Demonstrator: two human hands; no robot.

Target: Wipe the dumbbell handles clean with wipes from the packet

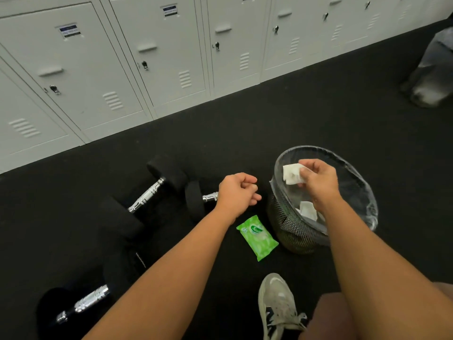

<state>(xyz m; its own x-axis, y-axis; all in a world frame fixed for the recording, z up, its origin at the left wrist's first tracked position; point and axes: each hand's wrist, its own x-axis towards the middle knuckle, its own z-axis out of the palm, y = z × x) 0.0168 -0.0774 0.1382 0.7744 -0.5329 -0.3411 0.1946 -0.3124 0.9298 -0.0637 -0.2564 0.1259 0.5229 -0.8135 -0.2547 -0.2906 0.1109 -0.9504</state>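
Note:
My right hand (318, 179) pinches a crumpled white wipe (291, 174) over the open mouth of a black mesh bin (291, 229). More used wipes (307, 210) lie inside the bin. My left hand (236, 192) hovers with loosely curled fingers, holding nothing, above the chrome handle of a black dumbbell (196, 200). A second dumbbell (147, 195) lies to its left and a third dumbbell (83, 304) at the lower left. The green wipes packet (257, 238) lies flat on the floor between the dumbbells and the bin.
White metal lockers (122, 69) line the far side of the black rubber floor (245, 123). My shoe (278, 304) stands near the packet. A grey bag-like shape (431, 69) sits at the far right.

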